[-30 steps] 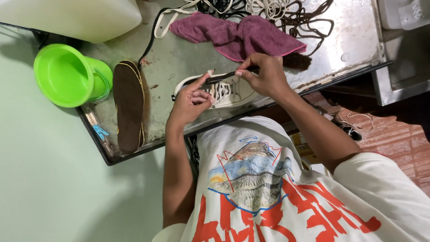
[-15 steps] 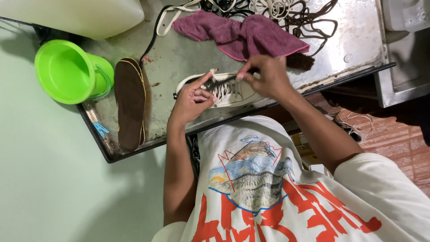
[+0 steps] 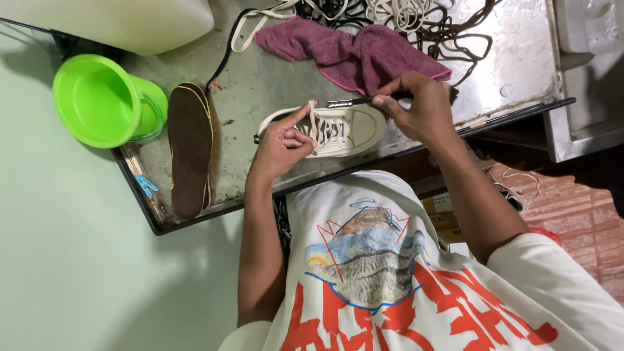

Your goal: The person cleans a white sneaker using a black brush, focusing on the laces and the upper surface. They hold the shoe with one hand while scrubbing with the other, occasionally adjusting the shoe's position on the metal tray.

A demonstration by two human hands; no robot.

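While left hand (image 3: 281, 144) steadies sneaker (image 3: 348, 130), right hand (image 3: 419, 107) pulls lace (image 3: 314, 119)

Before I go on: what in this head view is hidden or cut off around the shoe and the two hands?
- Head view: the heel end of the cream shoe is hidden behind the left hand.
- The back end of the thin dark tool disappears inside the right hand.
- The brush behind that hand is almost wholly covered.
- The tangle of laces is cut off by the top edge.

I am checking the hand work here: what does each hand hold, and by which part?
The right hand pinches a thin dark tool by its end. The left hand steadies the white shoe at its laces.
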